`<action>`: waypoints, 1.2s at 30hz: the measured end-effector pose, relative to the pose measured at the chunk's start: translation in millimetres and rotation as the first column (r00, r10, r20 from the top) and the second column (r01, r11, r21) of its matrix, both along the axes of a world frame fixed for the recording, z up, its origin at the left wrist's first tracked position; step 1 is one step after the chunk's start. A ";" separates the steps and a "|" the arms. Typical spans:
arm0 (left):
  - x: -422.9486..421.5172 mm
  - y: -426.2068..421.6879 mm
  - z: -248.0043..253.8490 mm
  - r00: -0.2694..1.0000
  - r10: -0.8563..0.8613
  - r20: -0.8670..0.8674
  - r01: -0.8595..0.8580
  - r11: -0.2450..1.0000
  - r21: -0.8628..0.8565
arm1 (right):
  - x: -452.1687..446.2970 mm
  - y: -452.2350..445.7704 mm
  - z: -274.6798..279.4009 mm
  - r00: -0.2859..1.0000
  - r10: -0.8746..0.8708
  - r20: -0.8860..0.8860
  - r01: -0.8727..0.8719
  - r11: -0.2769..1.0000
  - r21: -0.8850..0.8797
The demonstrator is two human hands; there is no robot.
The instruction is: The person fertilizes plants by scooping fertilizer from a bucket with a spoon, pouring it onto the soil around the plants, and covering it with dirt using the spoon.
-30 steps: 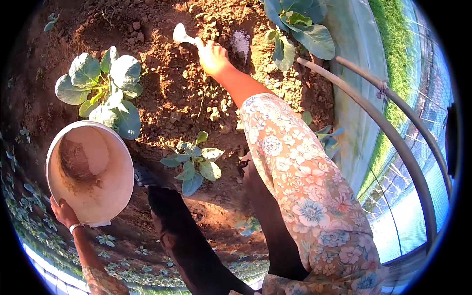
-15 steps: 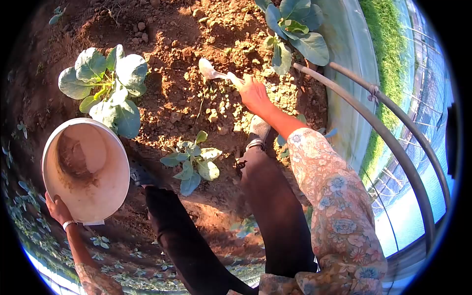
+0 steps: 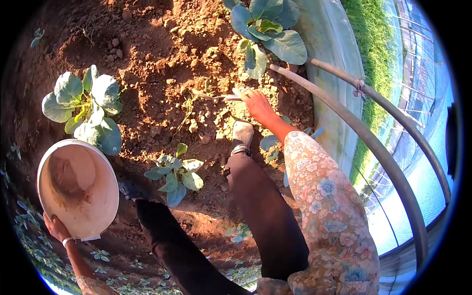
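My left hand (image 3: 56, 227) is closed on the lower rim of a whitish bucket (image 3: 101, 211), which is tipped so its inside faces me. Brown, fine-looking material (image 3: 66, 174) lies within. In my right hand (image 3: 259, 106) is a spoon (image 3: 216, 97), its bowl end low over the crumbly soil (image 3: 162, 105) and seen nearly edge-on. Whether the bowl touches the ground or carries anything, I cannot tell. Above the bucket grows a broad-leaved plant (image 3: 86, 105). A smaller leafy plant (image 3: 173, 176) stands between my feet.
A large leafy plant (image 3: 270, 29) grows at the top, beside pale plastic sheeting (image 3: 332, 54). Two curved pipes (image 3: 344, 105) rise along the right, with green grass (image 3: 371, 64) and blue netting (image 3: 418, 88) beyond. My shoe (image 3: 242, 133) rests near my right hand.
The spoon has turned from showing its pale bowl to nearly edge-on, lower toward the soil. The whole view has shifted, with plants appearing farther left. My left hand keeps hold of the bucket.
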State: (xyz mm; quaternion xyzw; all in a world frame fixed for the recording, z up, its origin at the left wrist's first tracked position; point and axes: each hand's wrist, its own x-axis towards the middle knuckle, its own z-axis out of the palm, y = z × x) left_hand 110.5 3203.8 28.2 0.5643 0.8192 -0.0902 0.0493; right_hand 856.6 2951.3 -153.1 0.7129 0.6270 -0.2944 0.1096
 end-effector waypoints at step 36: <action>7.4 -15.7 -2.7 0.996 -0.063 0.063 0.054 0.989 0.139 | -51.4 29.6 -118.3 0.993 0.004 0.115 0.000 0.999 -0.036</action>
